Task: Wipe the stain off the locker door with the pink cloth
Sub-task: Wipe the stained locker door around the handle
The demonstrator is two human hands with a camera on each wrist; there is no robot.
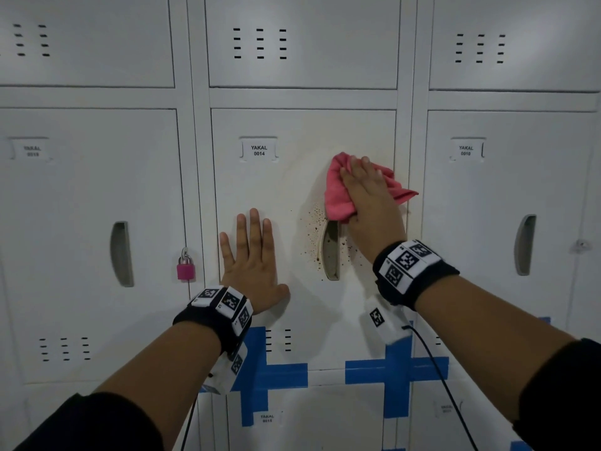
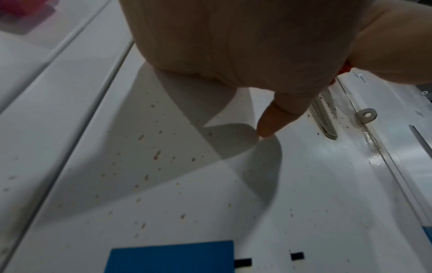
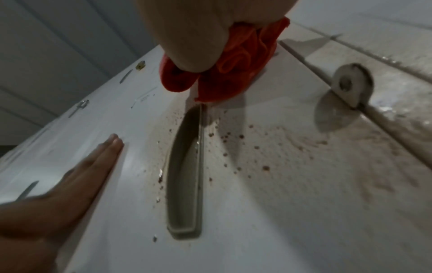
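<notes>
The white locker door (image 1: pixel 302 304) labelled 0014 fills the middle of the head view. Brown stain specks (image 1: pixel 313 229) (image 3: pixel 245 144) lie scattered around its recessed handle (image 1: pixel 331 252) (image 3: pixel 184 175), and fainter specks (image 2: pixel 156 155) show lower on the door. My right hand (image 1: pixel 367 196) (image 3: pixel 191 37) presses the bunched pink cloth (image 1: pixel 336 196) (image 3: pixel 229 77) against the door just above the handle, fingers spread over it. To the left of the handle, my left hand (image 1: pixel 252 255) (image 3: pixel 93 166) lies flat on the door with straight fingers and holds nothing.
A pink padlock (image 1: pixel 186 268) hangs on the locker to the left. Blue tape crosses (image 1: pixel 270 372) mark the door's lower corners. A metal hasp (image 3: pixel 350 85) sticks out at the door's right edge. A black cable (image 1: pixel 435 369) hangs from my right wrist.
</notes>
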